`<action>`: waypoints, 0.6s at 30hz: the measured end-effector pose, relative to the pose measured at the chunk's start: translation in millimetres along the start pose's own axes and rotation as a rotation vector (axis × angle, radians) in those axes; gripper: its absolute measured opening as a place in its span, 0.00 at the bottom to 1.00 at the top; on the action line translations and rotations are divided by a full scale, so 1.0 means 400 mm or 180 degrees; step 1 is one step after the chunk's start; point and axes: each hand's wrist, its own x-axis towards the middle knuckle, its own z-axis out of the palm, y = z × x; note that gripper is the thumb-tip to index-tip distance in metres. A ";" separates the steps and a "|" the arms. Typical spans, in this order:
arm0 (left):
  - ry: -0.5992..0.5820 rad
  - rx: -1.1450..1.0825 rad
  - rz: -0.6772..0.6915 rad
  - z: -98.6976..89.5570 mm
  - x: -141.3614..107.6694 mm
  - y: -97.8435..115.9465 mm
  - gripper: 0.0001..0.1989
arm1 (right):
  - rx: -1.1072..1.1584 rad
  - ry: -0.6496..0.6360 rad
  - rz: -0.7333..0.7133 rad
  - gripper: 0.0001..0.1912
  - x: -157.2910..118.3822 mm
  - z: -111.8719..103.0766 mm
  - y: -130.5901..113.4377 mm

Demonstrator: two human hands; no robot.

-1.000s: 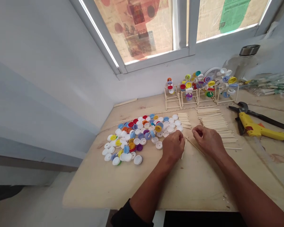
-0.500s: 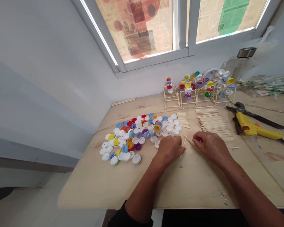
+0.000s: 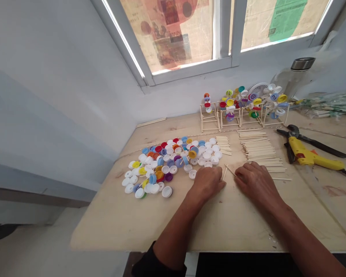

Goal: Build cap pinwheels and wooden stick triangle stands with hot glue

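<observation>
My left hand (image 3: 208, 182) rests on the table with its fingers closed at a short wooden stick (image 3: 225, 172), whose upper end sticks out. In my right hand (image 3: 253, 179), closed fingers pinch another thin stick (image 3: 230, 169) that slants up and left. The tips of the two sticks come close together; whether they touch I cannot tell. Left of my left hand spreads a crowd of plastic bottle caps (image 3: 167, 192) in white, blue, red, yellow and purple. Rows of loose sticks (image 3: 259, 149) lie just beyond my right hand, and a smaller row (image 3: 224, 145) lies beside the caps.
Stick frames carrying wheels of caps (image 3: 230, 109) stand along the wall. A yellow glue gun (image 3: 314, 156) and black-handled cutters (image 3: 320, 146) lie at the right. Farther back are a bottle (image 3: 302, 64) and a bagged bundle of sticks (image 3: 331, 103). Two long sticks (image 3: 151, 122) lie back left.
The fingers of my right hand have closed in slightly around its stick, and the hand looks flatter. My left hand has barely shifted. The view has moved a little.
</observation>
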 end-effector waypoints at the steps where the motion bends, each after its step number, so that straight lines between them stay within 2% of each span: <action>1: 0.0007 -0.0003 0.0005 0.000 0.000 0.000 0.07 | 0.0002 0.0005 0.0002 0.08 0.000 0.001 0.001; 14: 0.0028 -0.0068 0.0007 0.003 0.001 -0.004 0.06 | 0.0099 0.0000 0.0006 0.07 -0.004 0.010 0.007; 18: 0.0008 -0.0075 0.0035 -0.001 -0.001 -0.004 0.07 | 0.0177 0.0025 0.0016 0.08 0.000 -0.002 0.013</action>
